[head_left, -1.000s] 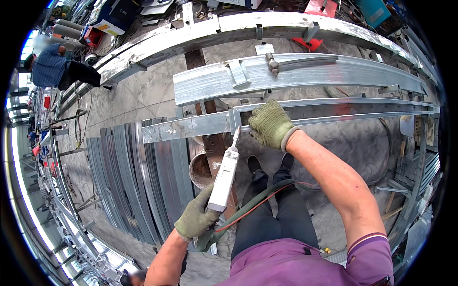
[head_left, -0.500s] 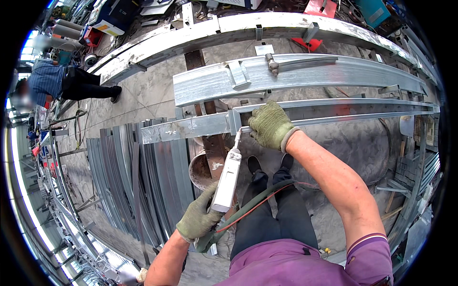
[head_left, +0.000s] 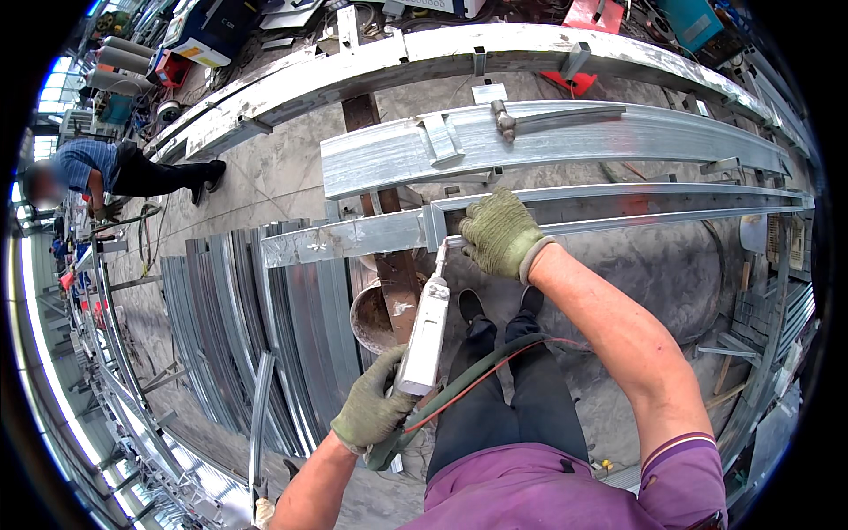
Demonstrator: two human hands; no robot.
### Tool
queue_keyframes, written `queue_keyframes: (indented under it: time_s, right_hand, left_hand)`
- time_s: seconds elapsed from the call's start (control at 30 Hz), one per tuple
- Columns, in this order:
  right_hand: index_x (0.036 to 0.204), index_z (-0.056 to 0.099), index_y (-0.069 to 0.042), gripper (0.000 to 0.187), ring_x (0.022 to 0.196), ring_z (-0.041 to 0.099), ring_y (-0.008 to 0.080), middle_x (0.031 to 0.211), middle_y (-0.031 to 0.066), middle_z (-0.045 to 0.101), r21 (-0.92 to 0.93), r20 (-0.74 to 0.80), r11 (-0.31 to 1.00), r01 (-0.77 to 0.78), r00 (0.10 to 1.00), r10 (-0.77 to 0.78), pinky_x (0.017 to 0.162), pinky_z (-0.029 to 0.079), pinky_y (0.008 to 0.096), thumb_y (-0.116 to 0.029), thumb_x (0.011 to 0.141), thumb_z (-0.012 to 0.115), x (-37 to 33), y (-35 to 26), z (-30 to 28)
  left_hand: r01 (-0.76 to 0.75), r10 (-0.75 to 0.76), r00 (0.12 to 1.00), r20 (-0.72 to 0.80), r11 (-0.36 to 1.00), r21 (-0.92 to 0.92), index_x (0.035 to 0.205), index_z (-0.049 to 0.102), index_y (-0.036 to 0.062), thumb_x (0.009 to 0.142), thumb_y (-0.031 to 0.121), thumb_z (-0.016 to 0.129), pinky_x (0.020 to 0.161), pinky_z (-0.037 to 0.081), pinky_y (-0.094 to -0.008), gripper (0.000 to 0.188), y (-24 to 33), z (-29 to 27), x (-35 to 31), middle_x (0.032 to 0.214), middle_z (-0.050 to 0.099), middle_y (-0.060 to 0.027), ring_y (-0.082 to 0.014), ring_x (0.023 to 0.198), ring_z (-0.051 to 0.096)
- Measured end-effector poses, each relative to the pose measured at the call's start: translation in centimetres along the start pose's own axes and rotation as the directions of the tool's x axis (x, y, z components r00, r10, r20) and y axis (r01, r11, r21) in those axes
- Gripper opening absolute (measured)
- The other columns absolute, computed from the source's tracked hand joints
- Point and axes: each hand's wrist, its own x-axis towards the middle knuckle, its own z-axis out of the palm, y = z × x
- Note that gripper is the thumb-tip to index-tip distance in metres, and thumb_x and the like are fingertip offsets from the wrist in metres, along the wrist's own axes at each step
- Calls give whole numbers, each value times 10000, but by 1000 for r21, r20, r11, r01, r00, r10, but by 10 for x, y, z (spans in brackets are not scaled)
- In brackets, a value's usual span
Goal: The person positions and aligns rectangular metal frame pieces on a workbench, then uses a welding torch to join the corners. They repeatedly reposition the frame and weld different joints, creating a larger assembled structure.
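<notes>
My left hand [head_left: 371,408], in a green knit glove, is closed round the rear of a white handheld welding gun [head_left: 425,331]. The gun's narrow nozzle meets the corner where a short upright piece joins the long galvanised steel channel [head_left: 353,237]. A green-sleeved cable [head_left: 468,378] with a red line trails from its rear past my thighs. My right hand [head_left: 501,231], gloved alike, is curled over the channel just right of that joint; its fingertips are partly hidden. Beyond lies a wide steel beam [head_left: 389,152] bearing a hammer [head_left: 504,121].
Long steel profiles [head_left: 300,344] lie stacked at left, beside a bucket [head_left: 373,316]. A rusty support beam [head_left: 399,287] runs under the channel. A co-worker in a blue shirt [head_left: 87,162] bends at far left. Another person's gloved hand [head_left: 264,511] shows at lower left.
The co-worker at far left has bent further down and reaches lower. At lower left a long profile over the stack has shifted toward me. My hands and the gun have hardly moved.
</notes>
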Motion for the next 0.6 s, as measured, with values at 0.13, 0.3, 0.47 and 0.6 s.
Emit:
queue_keyframes:
  time_s: [0.13, 0.3, 0.47, 0.6]
  right_hand:
    - [1028, 798, -133, 250, 1025, 732, 303, 1046, 115, 771, 12, -2, 1000, -1, 1000, 1, 939, 492, 490, -351, 929, 728, 1, 0, 0]
    - [1020, 798, -131, 253, 1016, 733, 309, 1038, 121, 770, 11, -12, 1000, 8, 1000, -8, 938, 494, 494, -356, 926, 732, 0, 0, -2]
    - [1022, 796, -122, 250, 1016, 732, 312, 1036, 124, 768, 0, -4, 1000, -15, 1000, 15, 936, 498, 498, -342, 919, 736, 1, -1, 0]
    - [1028, 789, -115, 245, 1002, 732, 314, 1030, 126, 767, 1, -24, 1000, -26, 999, 26, 928, 502, 499, -322, 908, 735, 0, -2, -1]
  left_hand:
    - [27, -27, 1000, -10, 1000, 2, 1525, 521, 28, 934, 497, 857, 687, 533, -252, 826, 3, 3, -1, 1030, 679, -3, -67, 804, 620]
    - [15, -15, 1000, -26, 1000, 1, 1518, 528, 23, 965, 467, 836, 721, 526, -255, 774, 0, 6, -2, 1035, 671, -2, -68, 842, 610]
    - [5, -5, 999, -37, 1000, 7, 1515, 534, 21, 992, 401, 818, 722, 523, -259, 706, 1, 8, -2, 1035, 668, -10, -70, 847, 604]
    - [43, -42, 998, -38, 999, 18, 1508, 544, 30, 995, 341, 809, 710, 524, -265, 656, 8, 10, -4, 1042, 674, -20, -66, 838, 598]
